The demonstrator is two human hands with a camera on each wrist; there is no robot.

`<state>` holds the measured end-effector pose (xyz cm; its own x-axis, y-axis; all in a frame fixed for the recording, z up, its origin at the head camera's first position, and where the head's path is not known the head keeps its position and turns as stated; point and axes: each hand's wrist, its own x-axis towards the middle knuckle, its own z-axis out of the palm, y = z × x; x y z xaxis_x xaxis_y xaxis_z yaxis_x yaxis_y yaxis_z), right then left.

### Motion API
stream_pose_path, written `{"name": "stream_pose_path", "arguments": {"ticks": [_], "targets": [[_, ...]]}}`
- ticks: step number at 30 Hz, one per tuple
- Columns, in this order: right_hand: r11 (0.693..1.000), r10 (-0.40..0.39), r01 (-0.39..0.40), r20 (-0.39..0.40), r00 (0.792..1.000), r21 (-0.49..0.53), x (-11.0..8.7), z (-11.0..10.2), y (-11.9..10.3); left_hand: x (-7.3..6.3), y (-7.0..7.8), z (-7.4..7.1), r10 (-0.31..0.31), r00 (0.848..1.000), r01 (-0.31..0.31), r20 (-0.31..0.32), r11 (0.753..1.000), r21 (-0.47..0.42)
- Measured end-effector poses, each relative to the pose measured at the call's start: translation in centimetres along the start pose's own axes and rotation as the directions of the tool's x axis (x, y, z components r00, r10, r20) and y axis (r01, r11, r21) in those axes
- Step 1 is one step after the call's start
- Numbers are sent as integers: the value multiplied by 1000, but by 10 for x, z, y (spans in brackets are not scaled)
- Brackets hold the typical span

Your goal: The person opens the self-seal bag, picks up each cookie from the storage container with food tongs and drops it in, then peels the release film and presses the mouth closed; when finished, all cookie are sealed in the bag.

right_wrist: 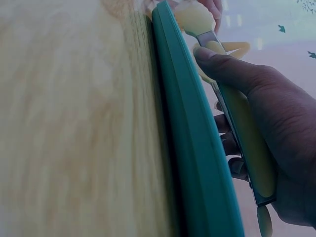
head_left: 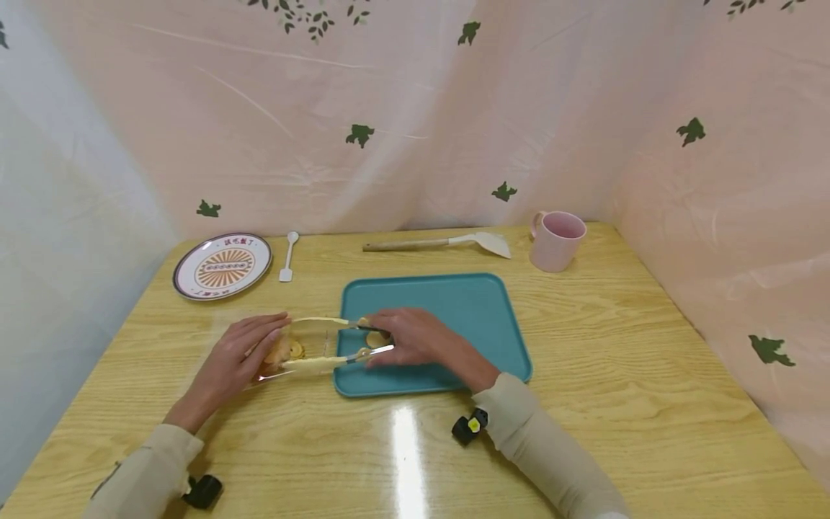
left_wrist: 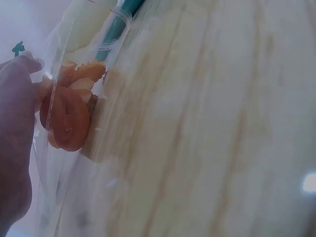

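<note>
My right hand (head_left: 418,339) holds a pair of tongs (head_left: 353,358) with pale yellow heads, over the left part of the teal tray (head_left: 454,303). The two arms of the tongs stand apart, and their heads reach left into a clear plastic container (head_left: 324,339). With my left hand (head_left: 240,357) I grip the container's left end. Inside it lie ring-shaped biscuits (left_wrist: 69,118), orange-brown in the left wrist view. A round, pale biscuit (head_left: 375,339) shows on the tray between the tong arms. In the right wrist view, thumb and fingers wrap the tong handle (right_wrist: 252,143).
A patterned plate (head_left: 223,267) and a small white spoon-like tool (head_left: 289,256) lie at the back left. Behind the tray lies a wooden-handled spatula (head_left: 441,243). A pink mug (head_left: 558,241) stands at the back right. Cloth curtains (head_left: 421,108) border the table.
</note>
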<state>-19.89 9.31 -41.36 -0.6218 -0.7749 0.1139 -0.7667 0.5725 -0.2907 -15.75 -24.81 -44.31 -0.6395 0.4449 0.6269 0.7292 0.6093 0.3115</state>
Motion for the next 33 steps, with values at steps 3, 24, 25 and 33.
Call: {"name": "stream_pose_path", "arguments": {"ticks": [3,24,25,33], "targets": [[1000,-1,1,-21,1000,12,-6,-1,4,0,0,0,-24,1000,24,14,1000,11],[997,80,-82,-101,992,-11,-66,-19,33,-1,1,0,-48,998,48,27,999,14],[996,85,-88,-106,991,-16,-68,-20,34,-1,1,0,-44,999,44,25,999,11],[994,109,-111,-118,987,-13,-90,-24,43,0,1,0,-33,999,33,15,999,-1]]}}
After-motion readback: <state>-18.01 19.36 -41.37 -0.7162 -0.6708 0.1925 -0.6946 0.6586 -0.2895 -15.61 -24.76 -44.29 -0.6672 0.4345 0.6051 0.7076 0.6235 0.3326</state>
